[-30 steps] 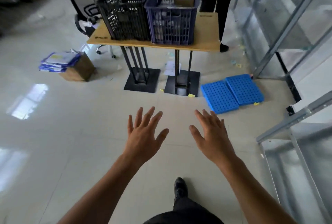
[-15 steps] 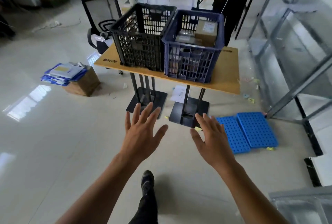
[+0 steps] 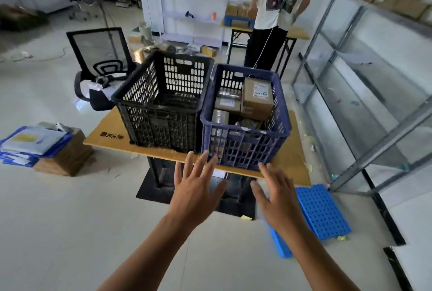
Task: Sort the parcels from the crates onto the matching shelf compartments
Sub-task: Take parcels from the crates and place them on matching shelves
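Note:
Two crates stand side by side on a small wooden table (image 3: pixel 112 136). The black crate (image 3: pixel 161 101) on the left looks empty. The blue crate (image 3: pixel 245 141) on the right holds several cardboard parcels; the largest parcel (image 3: pixel 257 99) leans upright at its back right. My left hand (image 3: pixel 196 188) and my right hand (image 3: pixel 278 199) are stretched out in front of the table's near edge, fingers spread, holding nothing and touching nothing. The metal shelf (image 3: pixel 374 113) with its compartments runs along the right side.
A person (image 3: pixel 278 15) stands behind the table. An office chair (image 3: pixel 100 61) sits at the back left. A cardboard box topped with blue folders (image 3: pixel 35 145) lies on the floor at left. Blue plastic panels (image 3: pixel 320 213) lie on the floor by the shelf's foot.
The view has come closer to the table and tilted up, so the crates loom larger. Both hands stay spread and empty, now level with the table's near edge.

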